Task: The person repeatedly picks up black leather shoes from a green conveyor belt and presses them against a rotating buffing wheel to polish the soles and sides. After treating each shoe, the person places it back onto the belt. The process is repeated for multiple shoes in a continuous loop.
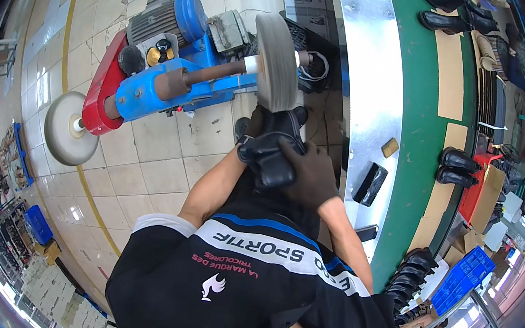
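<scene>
1. Just under the near edge of the grey wheel [277, 65], and here's the action, sits a black shoe [274, 162], right between the two hands.
2. On its right side comes the right hand [313, 173], in a dark glove, fingers part-curled and laid over the leather; it has hold of the shoe.
3. Over on the shoe's left, the left hand [247, 148] is mostly tucked behind it; how far that hand is open, or what it grips, I cannot tell.
4. At the shoe's far end it's all dark on dark, so contact with the wheel is hard to call.
5. Off to the left, a blue machine [144, 93] with a red guard [101, 87] carries that wheel, plus a pale wheel [59, 131] at its left end.
6. Across to the right: a metal strip [377, 67] bearing a tan block [390, 147] and a shiny black block [371, 184], then a green bench [423, 85] with a pair of dark shoes [457, 167].
</scene>
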{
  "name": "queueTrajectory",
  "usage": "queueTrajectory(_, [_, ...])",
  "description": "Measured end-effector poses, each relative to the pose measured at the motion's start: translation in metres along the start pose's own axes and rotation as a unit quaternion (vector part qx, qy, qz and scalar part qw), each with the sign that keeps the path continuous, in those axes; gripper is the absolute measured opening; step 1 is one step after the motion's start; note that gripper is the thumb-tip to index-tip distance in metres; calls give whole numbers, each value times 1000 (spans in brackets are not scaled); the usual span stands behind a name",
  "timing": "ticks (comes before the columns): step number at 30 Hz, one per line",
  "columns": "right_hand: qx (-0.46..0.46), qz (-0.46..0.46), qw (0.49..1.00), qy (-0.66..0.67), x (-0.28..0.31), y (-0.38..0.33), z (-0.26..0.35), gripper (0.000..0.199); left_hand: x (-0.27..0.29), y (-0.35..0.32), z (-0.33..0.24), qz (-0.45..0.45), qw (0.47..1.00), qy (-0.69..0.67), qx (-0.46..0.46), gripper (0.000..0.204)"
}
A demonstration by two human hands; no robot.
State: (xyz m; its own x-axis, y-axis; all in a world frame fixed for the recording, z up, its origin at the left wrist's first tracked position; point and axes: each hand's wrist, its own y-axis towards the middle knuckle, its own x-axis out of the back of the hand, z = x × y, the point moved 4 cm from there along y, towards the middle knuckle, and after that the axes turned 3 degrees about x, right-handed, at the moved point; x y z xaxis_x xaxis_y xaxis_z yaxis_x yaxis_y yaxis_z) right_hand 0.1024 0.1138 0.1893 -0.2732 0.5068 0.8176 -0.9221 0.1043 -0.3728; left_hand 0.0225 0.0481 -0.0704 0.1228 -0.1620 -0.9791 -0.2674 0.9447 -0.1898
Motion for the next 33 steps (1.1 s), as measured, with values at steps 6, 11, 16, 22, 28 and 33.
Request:
queueTrajectory(6, [23, 65, 989, -131, -32, 88, -14, 64, 0, 5, 7, -11, 998, 61, -3, 55])
queueTrajectory(11, [34, 6, 992, -119, -16, 65, -7, 53, 2, 4, 6, -50, 993, 109, -22, 50])
queueTrajectory(16, [-37, -102, 987, 121, 4, -10, -7, 62, 4, -10, -3, -184, 903, 372, -110, 45])
queueTrajectory(22, [-239, -134, 690, 670, -65, -12, -69, 42, 52, 25, -8, -211, 966, 70, -130, 38])
queueTrajectory(28, [-290, -75, 344, 890, -91, 24, -76, 47, 31, 23, -51, -210, 938, 249, -120, 37])
queueTrajectory(33, [-281, 42, 345, 895, -114, 45, -91, 46, 38, -15, -86, -306, 929, 61, -197, 24])
